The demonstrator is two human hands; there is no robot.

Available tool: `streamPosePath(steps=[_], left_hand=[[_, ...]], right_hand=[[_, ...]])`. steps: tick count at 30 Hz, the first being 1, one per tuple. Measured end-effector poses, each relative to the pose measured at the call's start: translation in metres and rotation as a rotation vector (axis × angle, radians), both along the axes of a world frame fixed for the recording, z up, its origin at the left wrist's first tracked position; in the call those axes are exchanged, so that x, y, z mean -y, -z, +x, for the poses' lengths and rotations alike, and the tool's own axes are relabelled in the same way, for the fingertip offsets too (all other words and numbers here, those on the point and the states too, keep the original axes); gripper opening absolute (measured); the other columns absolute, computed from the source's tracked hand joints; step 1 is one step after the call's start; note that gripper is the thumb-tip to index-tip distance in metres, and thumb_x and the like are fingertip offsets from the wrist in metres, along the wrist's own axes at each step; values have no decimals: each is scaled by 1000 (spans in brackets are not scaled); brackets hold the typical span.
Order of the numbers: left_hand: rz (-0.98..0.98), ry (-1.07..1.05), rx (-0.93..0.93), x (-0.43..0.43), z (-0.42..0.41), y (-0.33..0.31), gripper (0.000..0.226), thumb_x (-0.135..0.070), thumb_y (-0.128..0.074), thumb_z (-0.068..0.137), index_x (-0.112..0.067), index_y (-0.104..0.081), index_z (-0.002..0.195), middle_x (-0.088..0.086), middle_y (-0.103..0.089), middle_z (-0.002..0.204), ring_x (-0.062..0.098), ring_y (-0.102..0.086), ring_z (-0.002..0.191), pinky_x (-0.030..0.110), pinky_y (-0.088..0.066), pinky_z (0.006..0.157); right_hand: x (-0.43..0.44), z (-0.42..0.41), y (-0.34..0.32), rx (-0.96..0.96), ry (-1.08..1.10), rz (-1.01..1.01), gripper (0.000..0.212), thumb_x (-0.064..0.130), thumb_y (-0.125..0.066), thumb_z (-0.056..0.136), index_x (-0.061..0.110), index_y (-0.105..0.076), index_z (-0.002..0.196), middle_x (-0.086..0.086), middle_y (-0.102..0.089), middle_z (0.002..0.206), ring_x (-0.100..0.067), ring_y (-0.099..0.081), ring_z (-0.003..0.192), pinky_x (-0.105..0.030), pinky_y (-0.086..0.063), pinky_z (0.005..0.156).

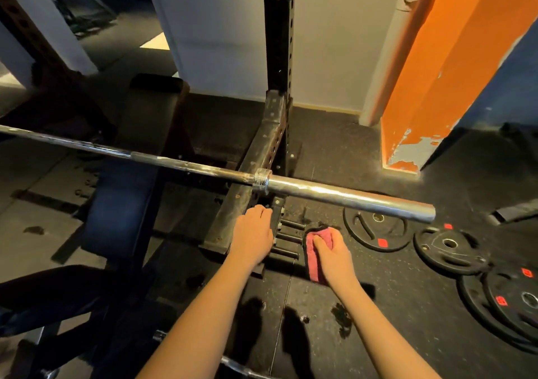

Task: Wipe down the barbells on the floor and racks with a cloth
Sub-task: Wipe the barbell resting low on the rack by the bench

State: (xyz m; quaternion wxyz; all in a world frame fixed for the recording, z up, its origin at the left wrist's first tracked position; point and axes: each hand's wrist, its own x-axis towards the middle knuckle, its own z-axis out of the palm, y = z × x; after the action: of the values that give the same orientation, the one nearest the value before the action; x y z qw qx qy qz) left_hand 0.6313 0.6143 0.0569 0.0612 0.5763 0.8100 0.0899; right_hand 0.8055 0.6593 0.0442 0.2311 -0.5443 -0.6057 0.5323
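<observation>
A steel barbell (334, 193) lies across the black rack's safety arm (256, 157), its bare sleeve pointing right. Below the sleeve, my right hand (334, 252) grips a folded pink cloth (316, 258). My left hand (253, 234) rests with fingers bent on the near end of the safety arm, beside the rack's short storage pegs (288, 237). A second chrome bar (238, 365) lies on the floor between my forearms, mostly hidden.
Black weight plates (375, 231) (449, 246) with red tags lie on the rubber floor at the right, several more at the right edge. A dark bench (122, 204) stands left under the bar. An orange pillar (431, 87) rises behind. The rack upright (279, 44) stands centre.
</observation>
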Motion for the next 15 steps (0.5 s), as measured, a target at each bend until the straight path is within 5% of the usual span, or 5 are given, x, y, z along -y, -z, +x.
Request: streamPosePath(steps=[5, 9, 15], left_hand=[[68, -87, -63, -47, -40, 6, 55, -16, -61, 87, -16, -40, 137, 1, -46, 136, 17, -45, 123, 28, -37, 98], [87, 21, -52, -81, -78, 17, 63, -13, -72, 75, -16, -42, 130, 2, -50, 127, 19, -49, 115, 29, -38, 96], [-25, 243, -198, -117, -110, 37, 70, -22, -73, 73, -18, -39, 135, 0, -44, 132, 21, -42, 123, 34, -29, 106]], right_hand=[[-24, -21, -5, 69, -41, 27, 35, 28, -50, 99, 20, -44, 132, 16, -52, 94, -8, -56, 92, -27, -46, 85], [-45, -53, -15, 104, -8, 138, 23, 24, -50, 99, 22, -49, 122, 9, -56, 101, 1, -50, 88, -15, -39, 78], [-98, -112, 5, 313, -60, 531, 45, 16, -51, 96, 17, -39, 139, 12, -48, 115, -6, -48, 109, -23, -39, 87]])
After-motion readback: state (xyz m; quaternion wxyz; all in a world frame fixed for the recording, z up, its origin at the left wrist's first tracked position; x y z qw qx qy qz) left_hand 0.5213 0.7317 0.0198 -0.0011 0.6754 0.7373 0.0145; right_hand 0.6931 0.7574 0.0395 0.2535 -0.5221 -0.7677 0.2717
